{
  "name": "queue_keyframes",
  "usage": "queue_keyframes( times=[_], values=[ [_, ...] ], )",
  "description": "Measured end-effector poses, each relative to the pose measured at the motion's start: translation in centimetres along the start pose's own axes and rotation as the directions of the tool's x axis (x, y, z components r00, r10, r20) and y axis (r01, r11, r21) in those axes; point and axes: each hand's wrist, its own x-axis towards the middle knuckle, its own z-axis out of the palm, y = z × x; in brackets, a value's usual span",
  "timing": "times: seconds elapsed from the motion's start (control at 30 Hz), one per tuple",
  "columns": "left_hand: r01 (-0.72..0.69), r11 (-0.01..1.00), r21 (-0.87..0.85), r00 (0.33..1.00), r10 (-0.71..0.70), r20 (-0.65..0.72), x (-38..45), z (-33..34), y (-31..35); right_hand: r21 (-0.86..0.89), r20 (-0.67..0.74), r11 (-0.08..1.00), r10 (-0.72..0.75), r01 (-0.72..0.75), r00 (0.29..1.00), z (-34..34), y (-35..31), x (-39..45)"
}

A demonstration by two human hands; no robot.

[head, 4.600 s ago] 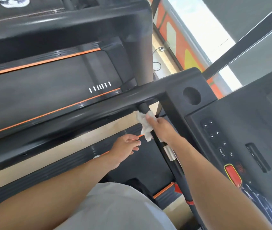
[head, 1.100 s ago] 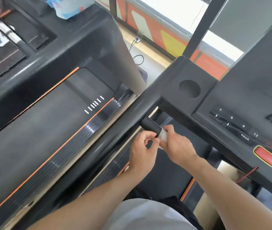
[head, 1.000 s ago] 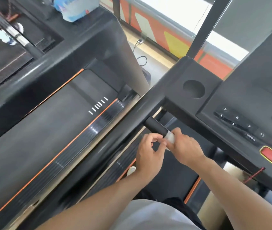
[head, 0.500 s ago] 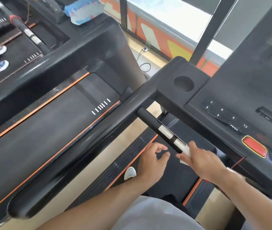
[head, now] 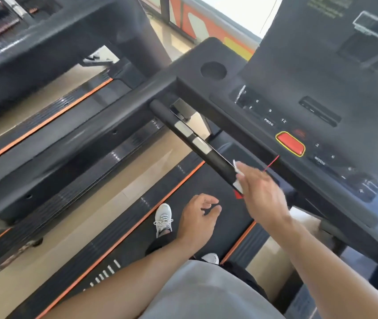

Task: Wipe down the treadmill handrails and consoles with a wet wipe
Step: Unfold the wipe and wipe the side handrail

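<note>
White wipe (head: 237, 178) sits under the right hand (head: 260, 192), pressed to the lower end of the black grip bar (head: 197, 143); whether the fingers curl round the bar cannot be told. Left hand (head: 198, 218) hangs below and left, loosely curled, holding nothing. Console (head: 298, 125) with red button (head: 290, 143) lies just right. Orange-edged belt (head: 137, 226) and tan floor (head: 119, 194) below.
</note>
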Motion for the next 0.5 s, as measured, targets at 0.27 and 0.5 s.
queue_keyframes(
  times=[0.27,0.5],
  values=[
    [0.100,0.995,0.002,0.994,-0.100,-0.041,-3.5,1.7,-1.2,-0.392,0.220,0.919,0.048,0.043,0.974,2.7,-0.9,2.3],
    [0.058,0.998,0.021,0.998,-0.058,0.000,-2.9,2.6,0.4,0.030,-0.035,0.998,0.064,-0.063,0.997,-0.7,2.1,-0.1]
  ],
)
